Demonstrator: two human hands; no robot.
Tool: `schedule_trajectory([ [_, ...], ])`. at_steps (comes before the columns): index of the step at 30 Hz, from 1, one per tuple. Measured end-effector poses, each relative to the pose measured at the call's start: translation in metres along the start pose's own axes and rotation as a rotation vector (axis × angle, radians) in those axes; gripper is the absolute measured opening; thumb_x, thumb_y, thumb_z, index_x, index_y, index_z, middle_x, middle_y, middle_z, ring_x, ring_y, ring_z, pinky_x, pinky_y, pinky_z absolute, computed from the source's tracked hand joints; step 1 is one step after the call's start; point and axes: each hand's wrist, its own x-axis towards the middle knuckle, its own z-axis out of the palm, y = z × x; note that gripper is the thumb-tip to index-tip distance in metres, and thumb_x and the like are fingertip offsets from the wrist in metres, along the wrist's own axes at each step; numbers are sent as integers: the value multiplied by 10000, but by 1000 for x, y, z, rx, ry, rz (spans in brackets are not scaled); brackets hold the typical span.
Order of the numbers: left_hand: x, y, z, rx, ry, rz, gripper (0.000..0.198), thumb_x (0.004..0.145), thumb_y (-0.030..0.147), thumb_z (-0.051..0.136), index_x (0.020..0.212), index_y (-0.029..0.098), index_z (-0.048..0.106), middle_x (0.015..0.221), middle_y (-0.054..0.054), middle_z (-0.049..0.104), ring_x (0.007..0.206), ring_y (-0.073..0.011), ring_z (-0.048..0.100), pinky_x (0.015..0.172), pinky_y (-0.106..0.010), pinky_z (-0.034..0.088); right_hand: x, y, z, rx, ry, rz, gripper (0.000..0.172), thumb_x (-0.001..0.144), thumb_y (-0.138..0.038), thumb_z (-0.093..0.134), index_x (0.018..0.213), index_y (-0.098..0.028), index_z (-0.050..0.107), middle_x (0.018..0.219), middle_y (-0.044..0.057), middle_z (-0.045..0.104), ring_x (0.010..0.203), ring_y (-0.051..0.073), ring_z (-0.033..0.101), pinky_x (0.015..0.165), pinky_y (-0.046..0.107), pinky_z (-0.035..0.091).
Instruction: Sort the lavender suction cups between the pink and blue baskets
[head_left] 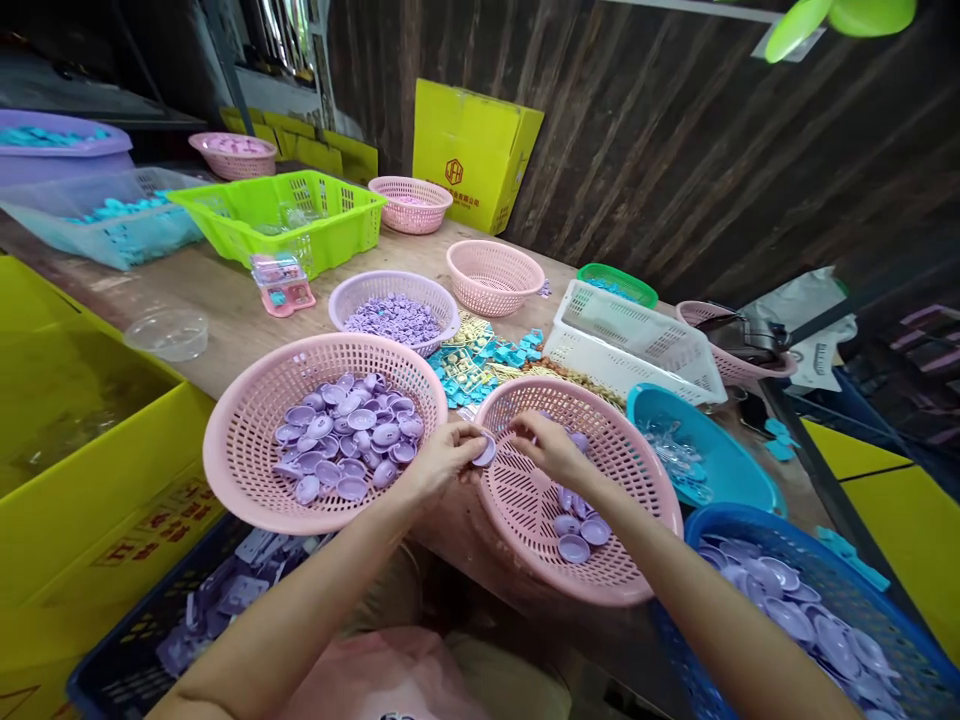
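Observation:
Between the thumb and fingers of my left hand is a small purple oval dish, held at the left rim of the right pink basket. My right hand is over that basket, fingers curled together and pointing toward the dish. Whatever its fingertips may hold is too small to make out. Several purple dishes lie in the right basket, partly behind my right forearm. The left pink basket bears a heap of similar purple oval pieces.
Behind stand a lilac basket of small purple parts, a pink basket and a white crate. Cyan and cream parts lie between them. A teal basin and a blue basket are rightward; a yellow box is leftward.

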Motion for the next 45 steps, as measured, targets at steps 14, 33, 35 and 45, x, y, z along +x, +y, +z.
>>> schedule_trajectory([
  [14, -11, -13, 6, 238, 62, 120, 165, 775, 305, 472, 702, 157, 472, 486, 49, 500, 391, -73, 472, 387, -168, 355, 11, 32, 49, -414, -186, 202, 218, 792, -36, 348, 874, -96, 541, 968, 192, 581, 790, 208, 565, 650, 303, 413],
  [33, -21, -13, 29, 373, 74, 201, 322, 822, 248, 411, 1054, 136, 604, 584, 2, 575, 476, -114, 546, 465, -200, 420, -47, -74, -3, 249, 292, 105, 140, 814, -246, 406, 886, -186, 510, 649, -2, 607, 576, 137, 566, 544, 239, 427],
  [35, -24, -11, 31, 521, 101, 277, 276, 825, 225, 404, 953, 143, 635, 575, 6, 565, 477, -99, 519, 479, -192, 393, -50, -73, -3, 290, 297, 145, 110, 802, -255, 438, 805, -186, 524, 647, 1, 609, 558, 133, 567, 526, 237, 435],
  [45, -26, -9, 35, 421, 53, 261, 168, 841, 280, 415, 775, 159, 511, 539, 33, 506, 457, -107, 543, 446, -185, 385, -61, -80, 9, 456, 574, 214, 218, 757, -362, 574, 823, -168, 647, 751, 33, 647, 572, 121, 546, 522, 239, 455],
])
